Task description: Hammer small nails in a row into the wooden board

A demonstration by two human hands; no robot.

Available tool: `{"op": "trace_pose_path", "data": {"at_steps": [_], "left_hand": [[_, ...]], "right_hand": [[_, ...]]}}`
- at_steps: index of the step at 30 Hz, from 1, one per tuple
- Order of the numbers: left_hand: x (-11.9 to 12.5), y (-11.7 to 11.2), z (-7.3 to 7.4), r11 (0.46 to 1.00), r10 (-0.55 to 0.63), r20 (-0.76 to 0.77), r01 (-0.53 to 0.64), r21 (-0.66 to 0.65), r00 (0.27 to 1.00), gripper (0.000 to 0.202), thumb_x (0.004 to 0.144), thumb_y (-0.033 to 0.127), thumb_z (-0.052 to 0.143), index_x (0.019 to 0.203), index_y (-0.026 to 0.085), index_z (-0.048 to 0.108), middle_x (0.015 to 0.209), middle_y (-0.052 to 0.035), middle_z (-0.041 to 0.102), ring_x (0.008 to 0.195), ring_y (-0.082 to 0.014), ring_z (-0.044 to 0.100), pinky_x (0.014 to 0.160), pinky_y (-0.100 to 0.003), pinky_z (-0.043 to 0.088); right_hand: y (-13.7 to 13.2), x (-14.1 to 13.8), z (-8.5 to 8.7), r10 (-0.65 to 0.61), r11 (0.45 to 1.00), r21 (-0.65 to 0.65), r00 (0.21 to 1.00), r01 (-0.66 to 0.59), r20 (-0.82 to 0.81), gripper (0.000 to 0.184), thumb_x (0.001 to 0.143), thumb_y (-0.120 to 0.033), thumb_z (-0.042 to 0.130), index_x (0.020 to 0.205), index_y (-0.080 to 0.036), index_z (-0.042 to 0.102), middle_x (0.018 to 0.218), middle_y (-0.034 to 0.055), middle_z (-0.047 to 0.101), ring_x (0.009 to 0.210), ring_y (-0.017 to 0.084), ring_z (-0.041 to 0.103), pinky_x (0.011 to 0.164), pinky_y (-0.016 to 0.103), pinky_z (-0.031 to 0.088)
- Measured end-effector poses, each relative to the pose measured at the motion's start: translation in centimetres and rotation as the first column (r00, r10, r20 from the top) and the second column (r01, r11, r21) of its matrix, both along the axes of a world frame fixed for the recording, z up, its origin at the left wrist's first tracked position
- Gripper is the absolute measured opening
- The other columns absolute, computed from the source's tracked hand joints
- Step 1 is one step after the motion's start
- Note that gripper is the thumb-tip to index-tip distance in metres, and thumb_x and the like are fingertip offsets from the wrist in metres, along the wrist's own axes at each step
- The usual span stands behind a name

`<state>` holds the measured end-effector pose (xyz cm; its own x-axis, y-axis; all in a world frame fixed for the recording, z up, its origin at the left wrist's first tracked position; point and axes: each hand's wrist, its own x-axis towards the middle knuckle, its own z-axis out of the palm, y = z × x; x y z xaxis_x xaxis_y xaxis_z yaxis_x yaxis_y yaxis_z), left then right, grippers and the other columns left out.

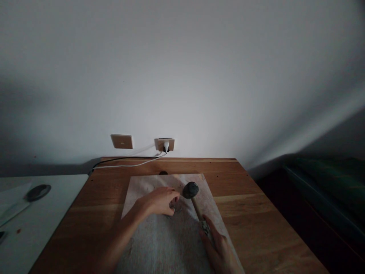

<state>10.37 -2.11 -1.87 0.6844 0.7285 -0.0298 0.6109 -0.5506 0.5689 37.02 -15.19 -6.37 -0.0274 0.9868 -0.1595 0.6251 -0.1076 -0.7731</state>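
Observation:
My right hand (219,247) is wrapped round the handle of a mallet (191,190) with a dark head and a light wooden shaft. The mallet head is up and to the left of that hand, over a worn, pale board (159,243). Over the board's middle, my left hand (163,201) has its fingers curled inward, thumb towards the fingertips. Some small, thin greyish bits (178,209) show by those fingertips; they are too small and dim to name. What the left fingers hold is partly hidden.
The board lies on a wooden table (256,224) against a white wall. Black and white cables (134,165) run along the back to a wall socket (164,144). A small dark round object (163,173) sits behind the board. A white surface (34,243) at left bears a dark disc (38,192).

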Motion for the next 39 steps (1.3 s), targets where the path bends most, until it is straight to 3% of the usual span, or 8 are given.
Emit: {"op": "trace_pose_path", "data": {"at_steps": [6,10,13,16,22,29,39], "left_hand": [[0.0,-0.2,-0.4,0.999,-0.047,0.034,0.047,0.0,0.998,0.027,0.066,-0.001,0.062,0.079,0.022,0.067,0.083,0.0006,0.067,0.073,-0.0165,0.06,0.062,-0.025,0.036],[-0.7,1.4,-1.4,0.994,0.097,0.219,-0.106,0.03,0.971,0.024,0.072,0.0,0.061,0.082,0.02,0.069,0.084,0.0003,0.066,0.074,-0.0148,0.06,0.066,-0.023,0.04],[-1.0,2.7,-2.9,0.962,0.226,0.425,-0.269,0.045,0.877,0.024,0.077,-0.001,0.06,0.087,0.018,0.071,0.087,-0.0016,0.067,0.079,-0.0153,0.063,0.075,-0.023,0.044],[-1.0,3.5,-4.5,0.939,0.284,0.517,-0.343,0.02,0.807,0.024,0.081,0.0,0.06,0.091,0.017,0.072,0.09,-0.0031,0.07,0.08,-0.0157,0.065,0.076,-0.025,0.048],[-1.0,3.4,-5.6,0.945,0.286,0.494,-0.328,-0.001,0.821,0.021,0.082,0.001,0.061,0.09,0.016,0.073,0.092,-0.0053,0.073,0.083,-0.0171,0.068,0.076,-0.024,0.049],[-0.9,3.2,-5.4,0.941,0.298,0.462,-0.338,0.004,0.835,0.019,0.084,0.004,0.063,0.092,0.017,0.074,0.095,-0.0057,0.074,0.089,-0.0185,0.069,0.08,-0.025,0.051],[-0.7,2.6,-4.8,0.93,0.285,0.313,-0.341,0.14,0.906,0.02,0.087,0.006,0.065,0.097,0.019,0.076,0.101,-0.0076,0.075,0.096,-0.0221,0.07,0.087,-0.03,0.052]], "right_hand": [[0.0,-0.1,0.2,0.007,0.999,-0.048,0.999,-0.005,0.036,0.069,0.101,-0.053,0.041,0.154,-0.011,0.053,0.137,0.014,0.071,0.13,0.026,0.066,0.104,0.029,0.053],[-0.1,0.0,0.2,-0.013,0.998,-0.057,0.998,0.017,0.058,0.067,0.1,-0.053,0.045,0.152,-0.013,0.055,0.137,0.0127,0.071,0.132,0.027,0.065,0.102,0.03,0.055],[-0.1,-0.1,0.4,-0.022,0.999,-0.048,0.998,0.025,0.059,0.067,0.1,-0.05,0.044,0.153,-0.011,0.053,0.142,0.0134,0.067,0.136,0.027,0.061,0.103,0.03,0.054],[-0.1,-0.1,0.7,0.0,0.999,-0.048,0.999,0.002,0.046,0.064,0.1,-0.048,0.047,0.152,-0.012,0.056,0.143,0.012,0.067,0.138,0.028,0.059,0.106,0.03,0.053],[-0.1,-0.1,0.9,-0.002,0.999,-0.043,1.0,0.003,0.027,0.063,0.1,-0.048,0.047,0.151,-0.013,0.056,0.139,0.0119,0.069,0.134,0.027,0.063,0.105,0.03,0.053],[0.0,-0.1,1.0,0.013,0.998,-0.063,0.998,-0.008,0.068,0.065,0.1,-0.049,0.045,0.153,-0.012,0.055,0.141,0.0117,0.068,0.139,0.027,0.058,0.104,0.028,0.054],[0.0,0.0,0.8,0.01,0.999,-0.048,0.996,-0.006,0.09,0.064,0.1,-0.05,0.045,0.153,-0.014,0.055,0.136,0.0118,0.072,0.129,0.027,0.067,0.095,0.027,0.058]]}}
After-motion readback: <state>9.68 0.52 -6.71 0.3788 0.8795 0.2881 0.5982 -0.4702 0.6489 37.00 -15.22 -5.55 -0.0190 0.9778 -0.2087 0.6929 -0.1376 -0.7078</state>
